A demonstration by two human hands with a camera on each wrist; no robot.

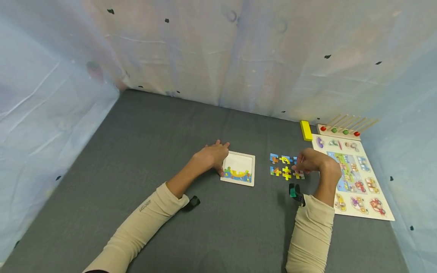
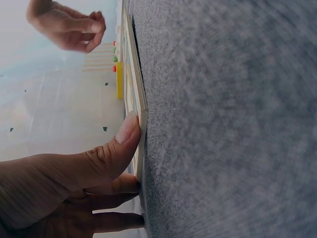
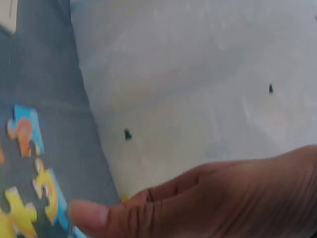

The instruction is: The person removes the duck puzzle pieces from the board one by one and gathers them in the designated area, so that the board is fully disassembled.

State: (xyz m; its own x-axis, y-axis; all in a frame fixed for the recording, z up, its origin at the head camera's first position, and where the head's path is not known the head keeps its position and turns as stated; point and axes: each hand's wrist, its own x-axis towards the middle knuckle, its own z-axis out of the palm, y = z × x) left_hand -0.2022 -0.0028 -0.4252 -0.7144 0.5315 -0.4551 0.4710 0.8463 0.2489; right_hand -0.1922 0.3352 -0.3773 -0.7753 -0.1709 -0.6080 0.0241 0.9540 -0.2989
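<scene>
A square wooden puzzle tray (image 1: 239,157) lies left of the loose pieces, with a colourful strip of puzzle along its near side. My left hand (image 1: 211,156) holds its left edge, thumb at the near corner and fingers toward the far corner. In the left wrist view the thumb (image 2: 130,130) presses the tray's rim. Several loose jigsaw pieces (image 1: 286,173) lie in two rows to the right. Over the rightmost ones hovers my right hand (image 1: 312,161), fingers loosely bent, partly hiding them. No piece shows between its fingers in the right wrist view.
A large picture board (image 1: 379,197) with vehicle images lies at the right, partly behind the right forearm. Beyond it stands a wooden peg rack (image 1: 338,132) with red and green beads, beside a yellow block (image 1: 306,131). Fabric walls surround the grey table (image 1: 153,132).
</scene>
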